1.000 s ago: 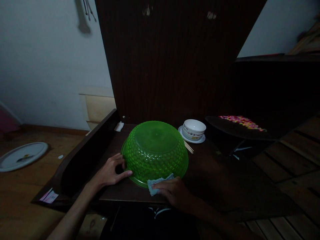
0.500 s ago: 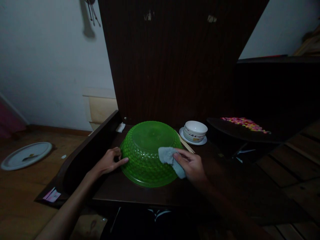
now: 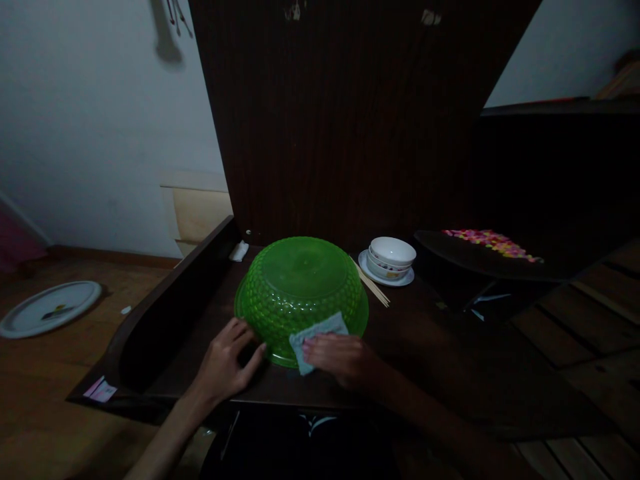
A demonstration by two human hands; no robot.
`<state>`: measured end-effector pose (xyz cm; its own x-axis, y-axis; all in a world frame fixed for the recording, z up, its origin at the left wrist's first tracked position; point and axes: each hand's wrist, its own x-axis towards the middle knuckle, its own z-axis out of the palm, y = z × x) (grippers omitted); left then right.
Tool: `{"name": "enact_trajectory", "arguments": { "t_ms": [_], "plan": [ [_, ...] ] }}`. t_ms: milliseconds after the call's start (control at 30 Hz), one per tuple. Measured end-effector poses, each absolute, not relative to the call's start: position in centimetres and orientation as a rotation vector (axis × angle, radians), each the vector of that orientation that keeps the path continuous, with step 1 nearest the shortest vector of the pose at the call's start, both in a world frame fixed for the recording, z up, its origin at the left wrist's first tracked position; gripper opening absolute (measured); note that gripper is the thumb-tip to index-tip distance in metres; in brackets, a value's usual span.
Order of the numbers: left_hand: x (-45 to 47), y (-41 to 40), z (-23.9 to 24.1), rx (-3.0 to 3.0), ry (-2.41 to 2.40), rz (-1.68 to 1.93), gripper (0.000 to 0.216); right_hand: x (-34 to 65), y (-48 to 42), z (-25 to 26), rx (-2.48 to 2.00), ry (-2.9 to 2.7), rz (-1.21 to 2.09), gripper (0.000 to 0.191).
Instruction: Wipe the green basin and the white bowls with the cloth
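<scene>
the basin point(image 3: 303, 293) sits upturned on the bench point(image 3: 400, 353), seemingly being wiped. the right hand point(image 3: 340, 359) clasps a cloth point(image 3: 323, 328) to its near side; the left hand point(image 3: 231, 357), spread, sits alongside. more wiping needs steady bracing.

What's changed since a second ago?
The basin shifted slightly left, exposing more of the chopsticks. The right hand moved the cloth up the basin's side, then back down to its front. The left hand came nearer the person. Cloth still held; bowls unmoved.
</scene>
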<state>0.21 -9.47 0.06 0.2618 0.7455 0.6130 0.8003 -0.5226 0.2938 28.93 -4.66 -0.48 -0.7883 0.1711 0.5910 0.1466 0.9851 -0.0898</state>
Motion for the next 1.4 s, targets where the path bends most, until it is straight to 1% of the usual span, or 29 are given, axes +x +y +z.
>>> {"name": "enact_trajectory", "arguments": {
  "t_ms": [67, 167, 367, 433, 567, 633, 700, 767, 833, 867, 967, 1000, 1067, 1133, 1233, 1400],
  "plan": [
    [1.6, -10.9, -0.6, -2.431, -1.444, -1.094, 0.009, 29.0, -6.0, -2.1, -0.312, -2.518, 0.12, 0.038],
    [2.8, -12.0, -0.7, -2.44, -1.436, -1.067, 0.005, 28.8, -7.2, -3.2, -0.443, -2.485, 0.287, 0.034],
    [3.0, -11.6, -1.0, -2.431, -1.446, -1.088, 0.01, 27.9, -7.2, -1.3, -0.877, -2.36, 0.631, 0.023],
    [2.9, -11.3, -1.4, -2.463, -1.434, -1.124, 0.013, 27.6, -6.8, -0.4, -0.992, -2.262, 0.804, 0.021],
    [2.7, -11.1, -1.7, -2.535, -1.483, -1.11, 0.019, 27.3, -6.0, 0.9, -1.053, -1.954, 1.251, 0.035],
    [2.6, -11.1, -1.6, -2.539, -1.55, -1.078, 0.022, 27.5, -5.7, 1.7, -1.065, -1.785, 1.372, 0.041],
    [2.5, -11.1, -1.3, -2.556, -1.6, -1.058, 0.025, 28.0, -5.7, 2.7, -1.082, -1.632, 1.388, 0.043],
    [2.2, -11.1, -1.0, -2.596, -1.614, -1.054, 0.027, 28.8, -5.7, 4.0, -1.074, -1.496, 1.295, 0.046],
    [1.7, -11.0, -0.6, -2.64, -1.597, -1.048, 0.027, 29.7, -5.8, 5.5, -1.063, -1.412, 1.084, 0.047],
    [1.4, -10.9, -0.5, -2.654, -1.587, -1.045, 0.027, 30.0, -5.8, 6.3, -1.063, -1.411, 0.947, 0.043],
    [0.3, -10.5, -0.2, -2.679, -1.556, -1.042, 0.031, 30.4, -5.5, 7.7, -1.007, -1.587, 0.494, 0.023],
    [-0.1, -10.3, -0.1, -2.681, -1.547, -1.046, 0.032, 30.3, -5.3, 7.8, -0.94, -1.681, 0.354, 0.023],
    [-0.9, -9.8, 0.0, -2.69, -1.525, -1.06, 0.035, 29.5, -4.8, 7.3, -0.735, -1.867, 0.125, 0.033],
    [-1.5, -9.3, 0.0, -2.708, -1.501, -1.077, 0.036, 28.4, -4.3, 6.1, -0.514, -2.022, -0.032, 0.041],
    [-2.3, -8.5, 0.1, -2.749, -1.485, -1.077, 0.036, 27.0, -4.4, 4.1, -0.383, -2.149, -0.185, 0.039],
    [-3.1, -7.4, -0.1, -2.799, -1.467, -1.067, 0.038, 26.8, -6.5, 1.3, -0.203, -2.319, -0.332, 0.033]
  ]
}}
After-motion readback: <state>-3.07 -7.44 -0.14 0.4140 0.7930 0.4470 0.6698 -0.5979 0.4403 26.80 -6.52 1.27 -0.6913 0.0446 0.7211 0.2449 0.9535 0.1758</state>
